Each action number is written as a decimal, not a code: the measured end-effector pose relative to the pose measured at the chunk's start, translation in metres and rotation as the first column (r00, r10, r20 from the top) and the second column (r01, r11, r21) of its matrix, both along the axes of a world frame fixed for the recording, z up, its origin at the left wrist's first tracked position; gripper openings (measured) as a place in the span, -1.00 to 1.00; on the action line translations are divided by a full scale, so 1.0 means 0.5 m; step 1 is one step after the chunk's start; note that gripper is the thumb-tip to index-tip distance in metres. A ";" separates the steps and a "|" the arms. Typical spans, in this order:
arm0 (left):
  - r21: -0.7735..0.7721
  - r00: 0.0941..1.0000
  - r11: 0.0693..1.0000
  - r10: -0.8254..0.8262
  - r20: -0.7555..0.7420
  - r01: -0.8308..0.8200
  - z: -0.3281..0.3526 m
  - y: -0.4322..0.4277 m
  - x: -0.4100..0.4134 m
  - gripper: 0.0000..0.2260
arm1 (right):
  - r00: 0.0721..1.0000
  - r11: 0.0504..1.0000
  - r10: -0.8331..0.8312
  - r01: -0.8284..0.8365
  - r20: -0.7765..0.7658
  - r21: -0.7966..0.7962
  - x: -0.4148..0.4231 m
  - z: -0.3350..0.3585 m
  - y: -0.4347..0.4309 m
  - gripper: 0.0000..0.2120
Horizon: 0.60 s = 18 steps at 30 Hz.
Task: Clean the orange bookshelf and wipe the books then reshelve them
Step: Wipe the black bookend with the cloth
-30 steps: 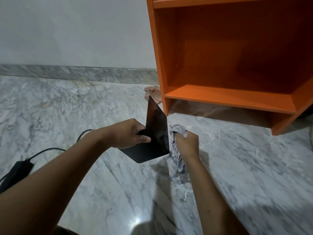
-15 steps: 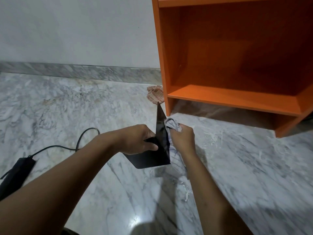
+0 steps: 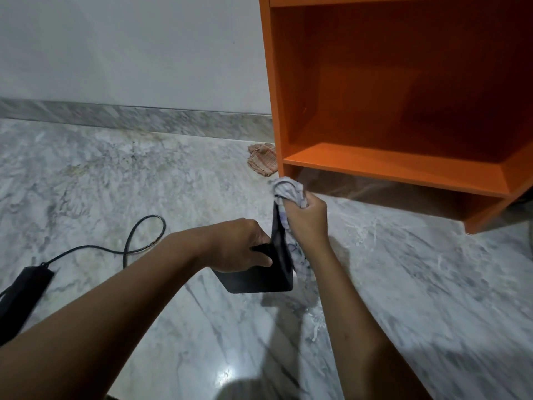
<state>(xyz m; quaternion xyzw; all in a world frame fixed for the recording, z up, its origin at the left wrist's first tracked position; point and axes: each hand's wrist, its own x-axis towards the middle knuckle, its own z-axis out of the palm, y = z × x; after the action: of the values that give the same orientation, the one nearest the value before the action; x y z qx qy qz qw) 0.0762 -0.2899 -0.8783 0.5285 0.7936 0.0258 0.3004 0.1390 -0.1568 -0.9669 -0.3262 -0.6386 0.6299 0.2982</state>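
The left hand (image 3: 239, 246) is clenched on a black L-shaped piece (image 3: 259, 281), thumb on top of the flat lower leaf and fingers curled under its edge, holding it above the floor. The other leaf stands upright, seen nearly edge-on, between the two hands. The right hand (image 3: 305, 220) is closed in a fist round a bunched grey-white cloth (image 3: 288, 189) and presses it against the far side of that upright leaf, near its top. A tuft of the cloth sticks out above the fist, and a loose tail hangs down below the wrist, alongside the black piece.

Just beyond the right hand, and off to its right, stands the orange bookshelf (image 3: 375, 163). Its lower board sits a little above the floor with a low gap beneath it, and the compartment above that board holds no books. No books show anywhere near the hands.

Beyond the hands, touching the bookshelf's left side panel, a crumpled pinkish checked rag (image 3: 262, 158) lies on the grey marble floor (image 3: 115, 183). Left of the left hand, a black cable (image 3: 138, 241) loops across the floor and runs to a long black block (image 3: 23, 287) near the left forearm. Farther back, a marble skirting (image 3: 144, 118) runs along the foot of a pale wall (image 3: 129, 53).
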 end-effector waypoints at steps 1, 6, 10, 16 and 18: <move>-0.004 1.000 1.000 -0.009 0.006 0.009 -0.003 -0.003 0.007 -0.69 | 0.996 0.997 -0.055 0.058 0.067 -0.049 -0.005 -0.020 0.011 -0.75; -0.031 0.999 0.999 -0.034 0.028 0.035 -0.008 -0.013 0.017 -0.69 | 0.927 0.939 -0.152 0.243 0.342 -0.242 0.019 -0.099 0.061 -0.68; -0.036 0.999 0.999 -0.027 0.028 0.028 -0.003 -0.014 0.014 -0.78 | 0.926 0.919 -0.262 0.325 0.271 -0.221 0.039 -0.088 0.073 -0.73; -0.134 0.993 0.988 -0.087 -0.077 0.076 -0.006 -0.006 0.014 -0.68 | 0.999 0.996 0.045 -0.044 -0.014 0.084 0.027 0.001 0.044 -0.91; -0.175 0.983 0.978 -0.134 -0.126 0.111 -0.004 0.000 0.021 -0.64 | 0.989 0.946 0.145 -0.149 0.034 0.287 0.012 -0.001 0.042 -0.96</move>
<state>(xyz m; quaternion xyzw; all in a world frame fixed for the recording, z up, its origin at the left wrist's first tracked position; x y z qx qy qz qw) 0.0865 -0.2899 -0.8806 0.5498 0.7776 -0.0957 0.2895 0.1451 -0.1360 -0.9672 -0.2346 -0.7482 0.5482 0.2910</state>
